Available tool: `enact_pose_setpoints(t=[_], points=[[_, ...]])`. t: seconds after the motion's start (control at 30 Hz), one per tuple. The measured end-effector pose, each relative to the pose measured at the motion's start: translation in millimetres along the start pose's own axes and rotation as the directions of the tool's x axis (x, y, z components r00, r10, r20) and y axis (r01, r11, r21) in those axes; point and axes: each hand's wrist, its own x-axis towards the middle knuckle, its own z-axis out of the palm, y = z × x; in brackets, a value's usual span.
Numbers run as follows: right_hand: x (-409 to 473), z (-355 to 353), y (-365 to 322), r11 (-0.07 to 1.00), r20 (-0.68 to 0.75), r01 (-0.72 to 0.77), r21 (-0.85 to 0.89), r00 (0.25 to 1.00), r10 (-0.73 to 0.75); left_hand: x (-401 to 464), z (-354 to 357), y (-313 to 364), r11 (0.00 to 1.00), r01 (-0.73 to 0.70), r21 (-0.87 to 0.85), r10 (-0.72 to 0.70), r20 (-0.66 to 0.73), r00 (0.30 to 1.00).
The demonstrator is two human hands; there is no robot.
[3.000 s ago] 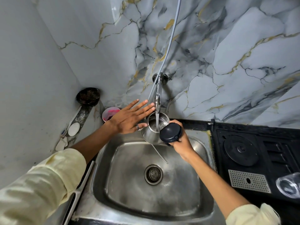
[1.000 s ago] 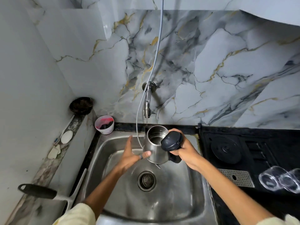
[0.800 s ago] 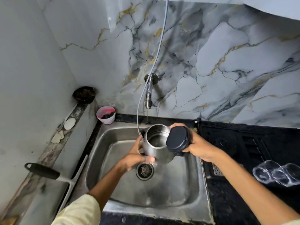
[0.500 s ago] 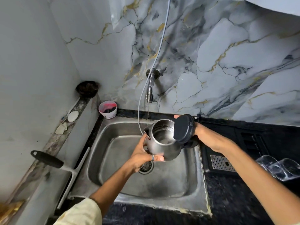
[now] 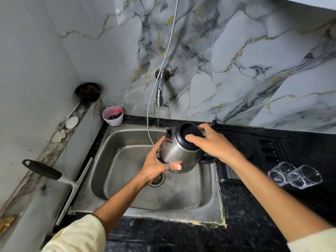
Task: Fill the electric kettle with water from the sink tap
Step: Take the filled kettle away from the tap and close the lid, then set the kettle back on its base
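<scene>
Marbled wall panels back a steel sink (image 5: 181, 200) set into a dark speckled worktop (image 5: 241, 215). At frame centre the electric kettle (image 5: 177, 153) is held above the basin, tilted with its spout toward the upper left. Left hand (image 5: 154, 165): grip closed on the kettle's lower steel body, thumb with a ring across the front, fingers wrapped behind; forearm rises from the lower left, pale yellow sleeve at the bottom edge. Right hand (image 5: 212, 142): palm down, fingers spread and pressing on the black lid (image 5: 190, 134), which sits down on the kettle mouth; forearm enters from the lower right. Kettle handle (image 5: 207, 160) shows below the right wrist. Above, the wall tap (image 5: 160, 91) releases a thin stream falling just left of the kettle. A grey hose (image 5: 163, 60) hangs beside the tap. Upper left: pink-stained cup (image 5: 112, 116) at the sink corner, dark bowl (image 5: 88, 90) on the ledge. Lower left: squeegee (image 5: 54, 174). Right: two clear glasses (image 5: 294, 175) lying on their sides.
</scene>
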Motion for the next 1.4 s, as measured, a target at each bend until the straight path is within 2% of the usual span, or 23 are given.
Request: enact_pose_setpoints(t=[0.13, 0.3, 0.4, 0.47, 0.5, 0.53, 0.6, 0.63, 0.7, 0.8, 1.0, 1.13, 1.27, 1.4], points=[[4, -15, 22, 0.999, -0.041, 0.038, -0.035, 0.998, -0.040, 4, 27, -4, 1.000, 0.000, 0.003, 0.000, 0.010, 1.000], [4, -41, 52, 0.982, 0.017, 0.187, 0.026, 0.982, -0.187, 2, 34, 9, 0.999, 0.023, 0.046, -0.023, -0.001, 1.000], [11, -48, 58, 0.964, -0.071, 0.248, 0.094, 0.968, -0.242, 14, 26, 32, 0.993, -0.003, 0.117, -0.013, 0.132, 0.991], [19, -54, 60, 0.947, -0.131, 0.284, 0.149, 0.955, -0.266, 24, 23, 50, 0.970, -0.036, 0.242, -0.032, 0.271, 0.962], [21, -67, 69, 0.941, -0.156, 0.297, 0.161, 0.949, -0.273, 32, 34, 61, 0.925, -0.086, 0.370, -0.042, 0.325, 0.945], [22, -78, 77, 0.937, -0.178, 0.306, 0.168, 0.944, -0.276, 39, 42, 71, 0.832, -0.157, 0.532, -0.040, 0.341, 0.939], [24, -106, 100, 0.941, -0.239, 0.299, 0.160, 0.936, -0.257, 56, 66, 87, 0.550, -0.311, 0.775, 0.066, 0.331, 0.941], [27, -115, 112, 0.946, -0.275, 0.284, 0.159, 0.932, -0.234, 63, 73, 93, 0.428, -0.360, 0.829, 0.141, 0.332, 0.933], [35, -130, 137, 0.955, -0.345, 0.241, 0.172, 0.923, -0.171, 74, 89, 103, 0.257, -0.418, 0.872, 0.277, 0.347, 0.896], [50, -138, 178, 0.959, -0.418, 0.183, 0.216, 0.905, -0.078, 86, 114, 105, 0.133, -0.416, 0.899, 0.345, 0.352, 0.870], [78, -132, 236, 0.957, -0.474, 0.040, 0.288, 0.874, 0.106, 90, 164, 89, 0.114, -0.399, 0.910, 0.305, 0.350, 0.886], [88, -119, 261, 0.958, -0.461, 0.007, 0.287, 0.878, 0.131, 87, 184, 75, 0.067, -0.407, 0.911, 0.282, 0.374, 0.884], [98, -125, 273, 0.978, -0.420, 0.054, 0.199, 0.907, 0.035, 85, 193, 65, 0.044, -0.419, 0.907, 0.268, 0.394, 0.879], [110, -146, 281, 0.996, -0.318, 0.067, 0.059, 0.947, -0.045, 84, 196, 57, 0.033, -0.413, 0.910, 0.248, 0.393, 0.885]])
